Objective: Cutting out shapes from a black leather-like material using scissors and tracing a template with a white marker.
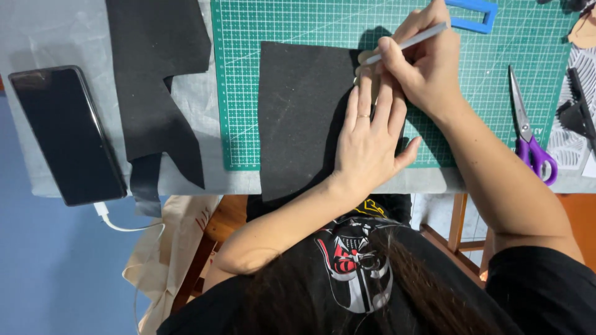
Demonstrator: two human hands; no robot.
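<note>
A black felt sheet lies on a green gridded cutting mat on a grey table. My left hand lies flat on the sheet's right part, fingers spread and pointing away from me, pressing down on a small tan piece at the fingertips. My right hand grips a white pen whose tip touches the sheet just beyond my left fingertips.
A cut black felt scrap and a dark phone with a white cable lie at the left. Purple-handled scissors rest at the mat's right edge. A blue frame-shaped tool sits at the top. A cloth bag hangs below the table.
</note>
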